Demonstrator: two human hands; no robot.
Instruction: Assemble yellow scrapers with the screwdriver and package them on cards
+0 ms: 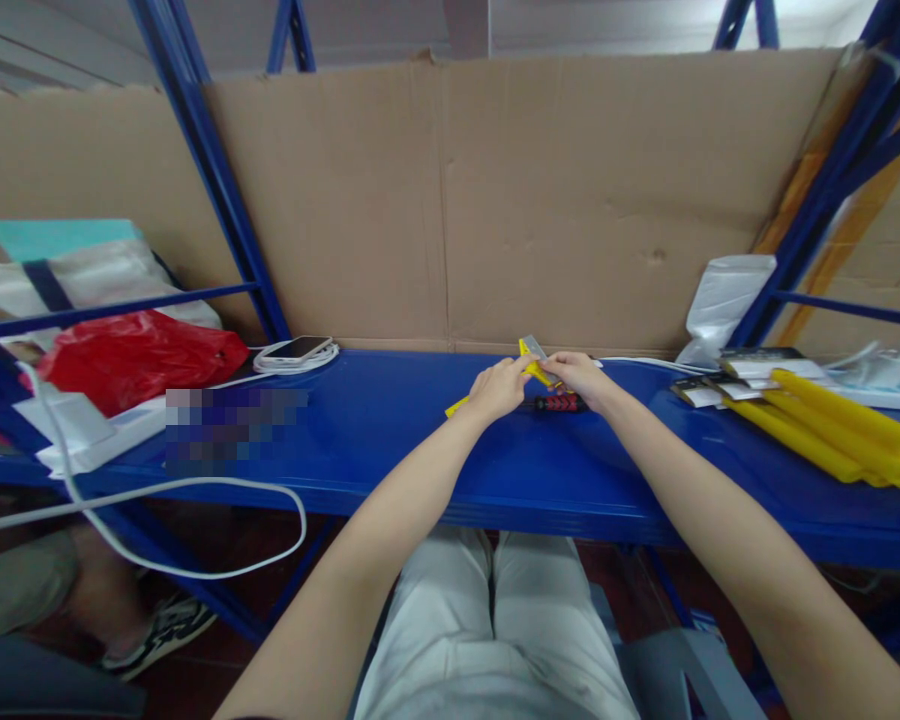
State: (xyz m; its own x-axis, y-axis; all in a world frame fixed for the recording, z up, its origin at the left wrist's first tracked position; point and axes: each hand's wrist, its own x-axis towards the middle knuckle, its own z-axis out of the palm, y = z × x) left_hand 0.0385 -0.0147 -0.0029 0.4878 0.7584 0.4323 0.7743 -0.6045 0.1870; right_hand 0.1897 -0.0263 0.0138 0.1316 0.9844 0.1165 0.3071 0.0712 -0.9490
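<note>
Both hands meet over the middle of the blue shelf. My left hand (500, 388) is closed around a yellow and grey piece (532, 358), whose kind I cannot make out. My right hand (579, 376) pinches the same piece from the other side. Its upper end, with a flat grey face and yellow edge, sticks up between the fingers. A yellow strip (456, 407) shows beside my left hand; whether it is part of that piece is hidden. Below the hands lies a screwdriver (559, 402) with a red and black handle.
Several long yellow items with black and white cards (832, 420) lie at right, near a white pouch (727, 305). A phone (298, 348) rests on a coiled white cable at left, beside a red bag (139, 360). A white cable (195, 575) hangs past the front edge.
</note>
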